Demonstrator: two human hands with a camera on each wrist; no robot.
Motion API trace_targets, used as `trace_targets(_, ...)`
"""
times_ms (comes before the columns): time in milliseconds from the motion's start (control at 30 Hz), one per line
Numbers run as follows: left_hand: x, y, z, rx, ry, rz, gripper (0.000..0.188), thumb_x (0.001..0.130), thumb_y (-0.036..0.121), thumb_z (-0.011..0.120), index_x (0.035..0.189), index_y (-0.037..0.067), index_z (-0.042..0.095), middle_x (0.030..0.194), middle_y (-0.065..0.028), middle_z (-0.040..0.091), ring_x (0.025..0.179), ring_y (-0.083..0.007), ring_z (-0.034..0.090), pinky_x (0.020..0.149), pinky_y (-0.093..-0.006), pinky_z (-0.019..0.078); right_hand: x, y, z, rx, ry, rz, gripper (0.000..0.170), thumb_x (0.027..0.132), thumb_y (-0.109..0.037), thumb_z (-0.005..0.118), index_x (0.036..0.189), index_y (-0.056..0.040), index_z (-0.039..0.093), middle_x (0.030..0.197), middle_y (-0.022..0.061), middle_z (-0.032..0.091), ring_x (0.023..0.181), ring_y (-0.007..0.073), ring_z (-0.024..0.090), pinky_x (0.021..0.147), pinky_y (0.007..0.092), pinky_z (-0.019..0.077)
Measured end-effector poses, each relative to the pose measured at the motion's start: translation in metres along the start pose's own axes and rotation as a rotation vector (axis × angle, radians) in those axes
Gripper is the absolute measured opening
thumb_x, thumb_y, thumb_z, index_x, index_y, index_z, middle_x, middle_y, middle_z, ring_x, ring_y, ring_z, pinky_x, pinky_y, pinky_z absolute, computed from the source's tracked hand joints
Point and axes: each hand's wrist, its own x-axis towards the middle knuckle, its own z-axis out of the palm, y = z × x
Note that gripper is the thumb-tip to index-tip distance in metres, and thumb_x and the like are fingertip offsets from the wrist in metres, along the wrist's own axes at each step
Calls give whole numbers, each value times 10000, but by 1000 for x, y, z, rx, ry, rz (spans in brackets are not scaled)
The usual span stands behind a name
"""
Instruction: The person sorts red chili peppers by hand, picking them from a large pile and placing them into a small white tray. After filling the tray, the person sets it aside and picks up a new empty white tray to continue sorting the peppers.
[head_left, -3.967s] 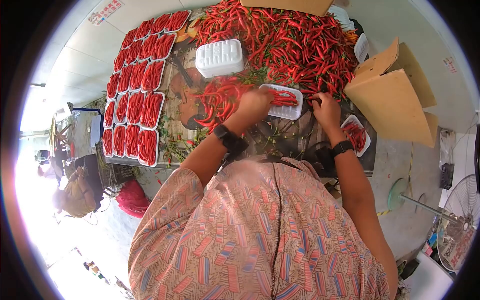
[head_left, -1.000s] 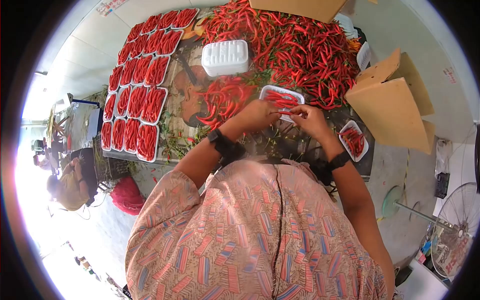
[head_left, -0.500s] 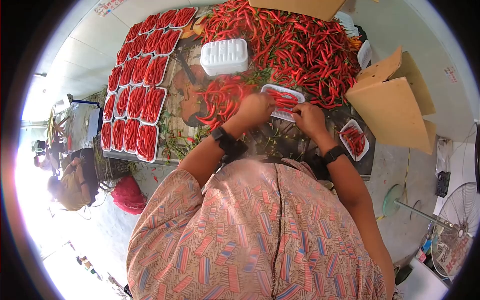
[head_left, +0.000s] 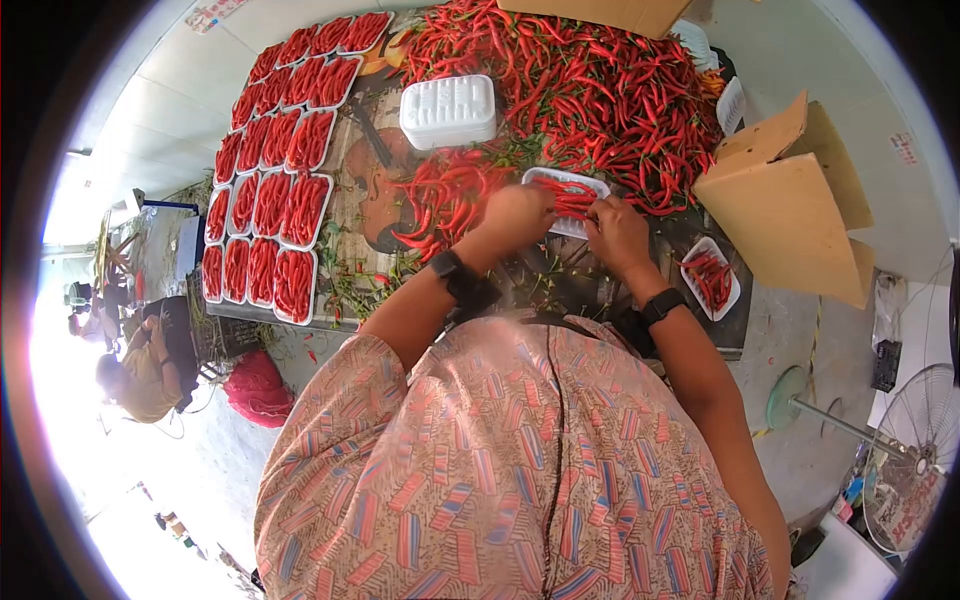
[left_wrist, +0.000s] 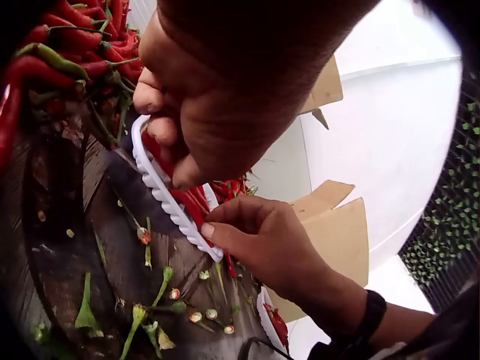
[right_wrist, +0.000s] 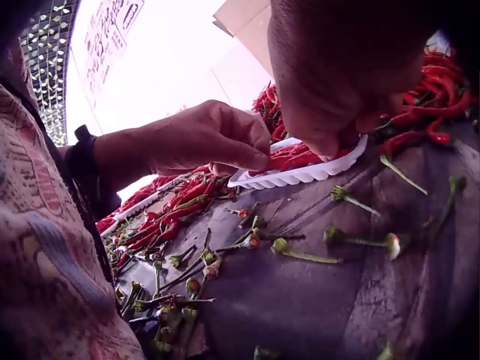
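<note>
A white ribbed foam tray (head_left: 567, 229) partly filled with red chili peppers (head_left: 572, 196) lies in front of me. My left hand (head_left: 518, 217) is over its left end, fingers curled and pinching chili ends, as the right wrist view shows. At the opposite end my right hand (head_left: 619, 236) holds chili tips between thumb and fingers. The left wrist view has the right hand's thumb (left_wrist: 225, 236) right at the tray rim (left_wrist: 169, 202). My palms hide part of the chilies in each wrist view.
Loose chilies (head_left: 455, 200) lie left of the tray, a large heap (head_left: 620, 110) behind. Stacked white trays (head_left: 448, 112) stand near filled trays (head_left: 303, 210). A smaller filled tray (head_left: 712, 280) and cardboard box (head_left: 790, 200) are at right. Cut green stems (right_wrist: 304, 252) litter the table.
My right hand came from beside the heap to the tray. A second ago both hands held a chili over its near edge; now they grip chilies at its two ends, and more lie inside.
</note>
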Motion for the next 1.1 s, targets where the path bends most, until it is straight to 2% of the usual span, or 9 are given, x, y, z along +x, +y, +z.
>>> trace_targets(67, 3, -1, 6, 65, 20, 77, 182, 742, 276, 641, 754, 95, 629, 755, -128, 633, 720, -316, 630, 614, -440, 497, 0, 1, 2, -11, 7, -4, 130, 717, -142, 677, 825, -80, 640, 822, 80, 599, 791, 284, 606, 670, 396, 493)
trace_targets(300, 7, 5, 6, 117, -3, 43, 197, 764, 289, 627, 761, 92, 630, 766, -121, 641, 722, -311, 631, 608, -441, 497, 0, 4, -2, -16, 33, -8, 133, 724, -149, 677, 825, -74, 635, 831, 79, 595, 786, 286, 606, 669, 393, 490)
trace_targets(400, -1, 1, -7, 122, 12, 61, 208, 778, 296, 617, 774, 88, 633, 771, -110, 642, 721, -311, 630, 610, -446, 494, 0, 26, -11, 57, 143, 97, 143, 740, -158, 675, 845, -69, 633, 855, 83, 598, 791, 285, 608, 679, 388, 489)
trace_targets(500, -12, -6, -26, -56, 138, -77, 244, 792, 332, 597, 792, 93, 645, 778, -115, 633, 717, -322, 624, 621, -458, 490, -5, 53, -23, 2, 160, 223, 113, 768, -183, 629, 825, -88, 610, 890, 111, 591, 830, 319, 600, 705, 434, 492)
trace_targets(700, -18, -8, -29, -74, 71, -208, 180, 774, 259, 606, 802, 87, 651, 800, -130, 632, 745, -327, 626, 648, -436, 496, -6, 61, -26, -186, 67, 190, 146, 728, -162, 674, 845, -87, 628, 914, 114, 595, 855, 318, 605, 715, 434, 495)
trace_targets(900, -17, -11, -23, -84, 126, -85, 182, 779, 252, 610, 776, 73, 647, 786, -134, 634, 740, -333, 625, 643, -433, 494, 2, 62, -42, -208, 80, 170, 120, 740, -152, 665, 813, -67, 622, 853, 127, 611, 817, 333, 611, 691, 439, 497)
trace_targets(1000, -15, -7, -32, -79, 90, -80, 203, 793, 263, 565, 831, 87, 660, 808, -133, 645, 735, -344, 623, 648, -449, 504, 9, 59, -63, -94, 236, 230, 115, 768, -146, 649, 828, -49, 629, 790, 120, 636, 713, 296, 630, 644, 404, 498)
trace_targets(1067, -8, 0, -38, -214, 88, -29, 184, 791, 244, 599, 837, 77, 660, 801, -127, 647, 718, -314, 630, 642, -416, 507, 16, 54, -74, 475, 214, 343, 160, 787, -156, 654, 859, -14, 641, 740, 85, 653, 609, 201, 614, 591, 333, 487)
trace_targets(1100, -4, 6, -43, -346, 85, 16, 171, 788, 226, 633, 844, 66, 659, 793, -121, 649, 701, -283, 637, 637, -384, 509, 20, 41, -83, 769, 93, 491, 216, 794, -169, 664, 907, 14, 645, 756, 50, 660, 619, 112, 590, 575, 266, 471)
